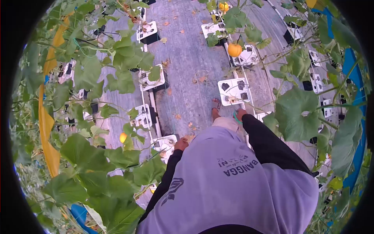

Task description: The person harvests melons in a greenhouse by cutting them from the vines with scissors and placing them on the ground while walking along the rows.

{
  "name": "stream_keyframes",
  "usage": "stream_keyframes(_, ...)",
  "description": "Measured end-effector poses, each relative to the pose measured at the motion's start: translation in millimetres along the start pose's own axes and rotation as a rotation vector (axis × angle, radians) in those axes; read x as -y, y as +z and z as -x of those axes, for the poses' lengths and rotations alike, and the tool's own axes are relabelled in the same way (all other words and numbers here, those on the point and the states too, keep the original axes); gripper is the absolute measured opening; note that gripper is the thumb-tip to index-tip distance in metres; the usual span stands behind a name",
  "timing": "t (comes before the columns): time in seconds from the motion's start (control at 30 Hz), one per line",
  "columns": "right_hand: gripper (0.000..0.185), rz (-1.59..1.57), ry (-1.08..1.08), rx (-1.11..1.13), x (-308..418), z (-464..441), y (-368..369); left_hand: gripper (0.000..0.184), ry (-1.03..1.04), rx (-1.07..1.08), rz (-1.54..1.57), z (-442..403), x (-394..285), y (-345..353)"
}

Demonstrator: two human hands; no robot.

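Note:
My right hand [240,114] is closed around a thin, curved green object [237,118], which looks like the handle of a small tool; the rest of it is hidden. It is beside my right thigh, just below a white planter box lid [233,91]. My left hand [181,144] hangs low at my left side with its fingers curled. Whatever it holds, if anything, is too small to tell. Close to it are another white planter lid [165,145] and large green vine leaves [148,170].
Rows of planter boxes joined by white pipes [155,117] line both sides of a grey-sheeted aisle [187,58] strewn with dry leaves. Orange-yellow fruits [234,50] hang from vines. Yellow [48,128] and blue [352,74] strips run along the plants. My bare foot [216,105] shows ahead.

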State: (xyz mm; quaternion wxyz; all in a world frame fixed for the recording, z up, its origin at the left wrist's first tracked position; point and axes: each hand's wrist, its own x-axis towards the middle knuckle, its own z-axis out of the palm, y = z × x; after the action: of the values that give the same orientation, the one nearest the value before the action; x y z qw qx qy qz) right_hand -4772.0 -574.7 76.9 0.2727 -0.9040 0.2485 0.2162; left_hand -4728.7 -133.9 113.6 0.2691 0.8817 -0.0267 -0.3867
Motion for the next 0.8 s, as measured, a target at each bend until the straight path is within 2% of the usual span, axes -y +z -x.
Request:
stream_keyframes(0.07, 0.058, -0.010, -0.117, 0.072, 32.1, -55.5, -21.9, 0.027, -0.128, -0.071, -0.173, -13.6, -34.6, -27.8)
stream_keyframes(0.13, 0.054, -0.097, -0.251, 0.035, 69.9, -102.6, -45.4, 0.024, -0.085, -0.269, -0.101, -25.6, -85.4, -60.1)
stream_keyframes(0.17, 0.050, -0.096, -0.322, 0.007, 85.9, -122.0, -53.6, 0.030, -0.069, -0.348, -0.117, -35.3, -104.3, -72.9)
stream_keyframes(0.2, 0.046, -0.090, -0.392, -0.019, 103.3, -133.2, -62.8, 0.029, -0.113, -0.395, -0.166, -41.4, -129.7, -89.0)
stream_keyframes(0.23, 0.041, 0.078, -0.326, 0.124, 148.3, -112.4, -116.4, 0.029, -0.155, -0.442, -0.213, -48.8, -154.9, -104.7)
stream_keyframes(0.27, 0.041, 0.075, -0.324, 0.142, 161.1, -117.5, -125.0, 0.028, -0.052, -0.510, -0.204, -56.1, -174.7, -117.7)
stream_keyframes(0.3, 0.039, 0.133, -0.420, 0.182, 168.6, -127.1, -130.5, 0.028, 0.057, -0.577, -0.192, -67.4, -188.6, -128.1)
stream_keyframes(0.33, 0.037, 0.192, -0.514, 0.216, 174.6, -136.0, -136.7, 0.028, 0.052, -0.566, -0.192, -82.6, -199.7, -138.0)
stream_keyframes(0.4, 0.032, 0.124, -0.560, 0.202, 169.2, -155.4, -130.4, 0.029, 0.321, -0.520, -0.143, -115.1, -218.2, -155.4)
stream_keyframes(0.5, 0.036, 0.095, -0.359, 0.237, 161.9, -167.4, -139.2, 0.030, 0.402, -0.442, -0.128, -165.0, -247.4, -181.1)
stream_keyframes(0.57, 0.035, 0.058, -0.277, 0.167, 140.6, -176.8, -141.0, 0.029, 0.485, -0.404, -0.102, -203.1, -264.0, -197.6)
stream_keyframes(0.63, 0.045, 0.055, -0.058, 0.158, 105.3, -189.7, -133.8, 0.026, 0.559, -0.382, -0.085, -242.4, -282.3, -216.4)
stream_keyframes(0.67, 0.045, 0.008, 0.121, 0.211, 103.7, -187.3, -147.1, 0.025, 0.599, -0.373, -0.066, -260.4, -287.1, -229.3)
stream_keyframes(0.7, 0.043, 0.049, 0.185, 0.105, 92.4, -182.5, -149.3, 0.023, 0.601, -0.359, -0.043, -280.6, -289.4, -242.9)
stream_keyframes(0.73, 0.046, 0.094, 0.302, 0.156, 71.9, -186.4, -145.8, 0.023, 0.600, -0.350, -0.027, -297.2, -296.3, -259.9)
stream_keyframes(0.8, 0.050, 0.137, 0.448, 0.143, 75.0, -180.1, -169.3, 0.025, 0.486, -0.307, 0.090, -322.3, -309.4, -279.9)
